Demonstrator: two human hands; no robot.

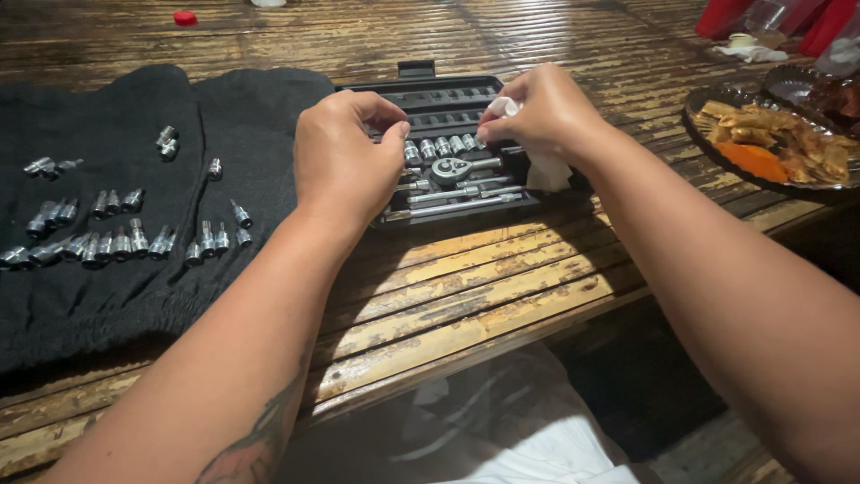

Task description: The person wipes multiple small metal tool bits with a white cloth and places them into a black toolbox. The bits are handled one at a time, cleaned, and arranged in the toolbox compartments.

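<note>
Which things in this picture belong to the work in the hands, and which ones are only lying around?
In the work:
- left hand and right hand at the black socket case
- white cloth in the right hand
- ratchet in the case
- loose sockets on the black cloth

Lying about:
- food plate
- red cap
- red containers

Worn wooden slat table (pixel 466 296). Directly on it: black tool case (pixel 452 148) under the fingers, black cloth (pixel 107 287) left of them, glass food plate (pixel 717 152) right, red cap (pixel 184 17) far beyond-left.
</note>
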